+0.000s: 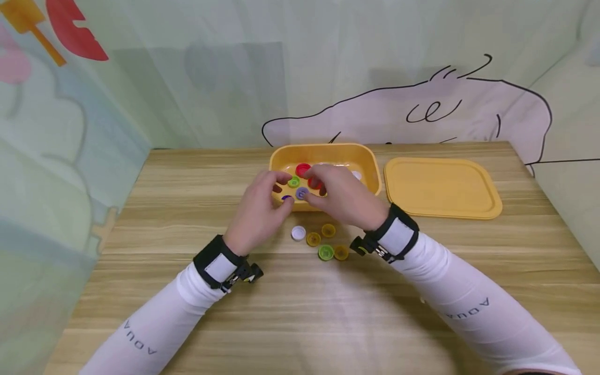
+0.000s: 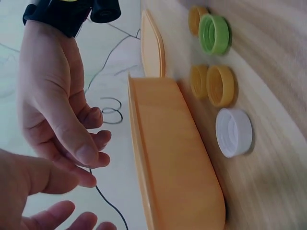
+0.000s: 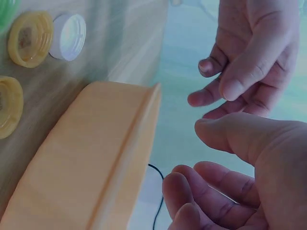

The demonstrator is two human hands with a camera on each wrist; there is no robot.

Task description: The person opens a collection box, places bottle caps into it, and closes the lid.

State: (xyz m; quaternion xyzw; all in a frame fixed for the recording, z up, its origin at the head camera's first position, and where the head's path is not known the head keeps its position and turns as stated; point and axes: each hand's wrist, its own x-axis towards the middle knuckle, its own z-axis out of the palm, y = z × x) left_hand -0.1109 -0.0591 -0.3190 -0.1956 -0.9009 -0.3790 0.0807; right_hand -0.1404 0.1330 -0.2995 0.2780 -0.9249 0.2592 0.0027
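Over the front of an orange-yellow plastic box (image 1: 323, 148) hover both hands. The left hand (image 1: 255, 211) is at its left front corner, thumb and fingers loosely bent and apart. Opposite it, the right hand (image 1: 349, 198) has its thumb and fingers curved with a gap between them. Neither wrist view shows anything held. Inside the box lie bottle caps: a red cap (image 1: 303, 169), a green cap (image 1: 293, 182), a light purple cap (image 1: 302, 193), a dark blue cap (image 1: 287, 198) and a white cap (image 1: 357, 175). The right hand partly covers another red cap.
In front of the box, a white cap (image 1: 298, 233), a green cap (image 1: 325, 252) and three yellow caps (image 2: 221, 86) lie on the wooden table (image 1: 300, 312). A flat yellow lid (image 1: 442, 187) lies right of the box. A printed curtain (image 1: 211, 94) hangs behind.
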